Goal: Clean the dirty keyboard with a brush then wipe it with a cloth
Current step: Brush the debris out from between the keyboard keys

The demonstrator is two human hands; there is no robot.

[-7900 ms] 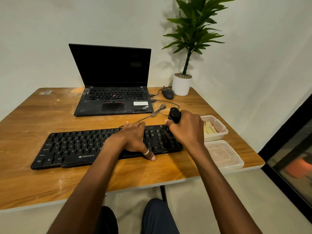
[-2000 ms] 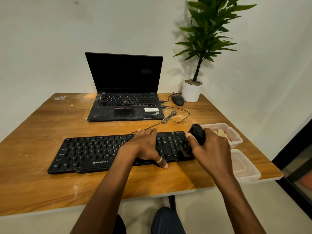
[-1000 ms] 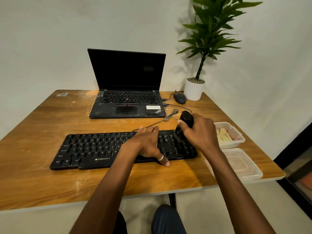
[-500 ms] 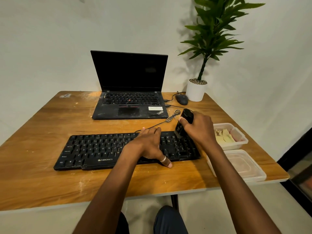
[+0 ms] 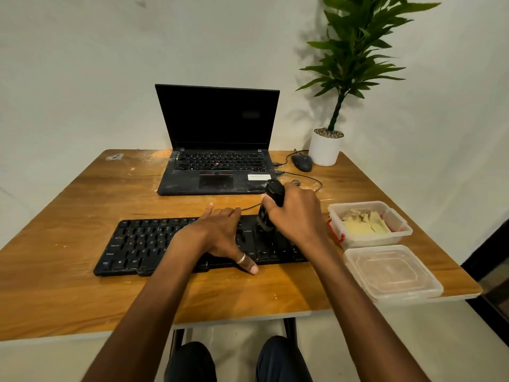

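A black keyboard [image 5: 143,244] lies across the wooden table [image 5: 82,205], dusted with pale specks. My left hand [image 5: 220,235] rests flat on its middle keys, fingers straight, thumb on the table by the front edge. My right hand [image 5: 296,213] grips a black brush [image 5: 272,201] by its handle, with the bristles down on the keys at the keyboard's upper right. A yellow cloth [image 5: 363,224] lies folded in a clear plastic box [image 5: 402,230] to the right of the keyboard.
An open black laptop [image 5: 217,172] stands behind the keyboard, with a mouse [image 5: 302,162] and a potted plant [image 5: 326,147] at the back right. The box's clear lid [image 5: 391,274] lies near the right front corner. A cable [image 5: 311,179] loops behind my right hand.
The brush and my right hand have moved left along the keyboard's upper right keys since a second ago. My left hand has stayed on the middle keys.
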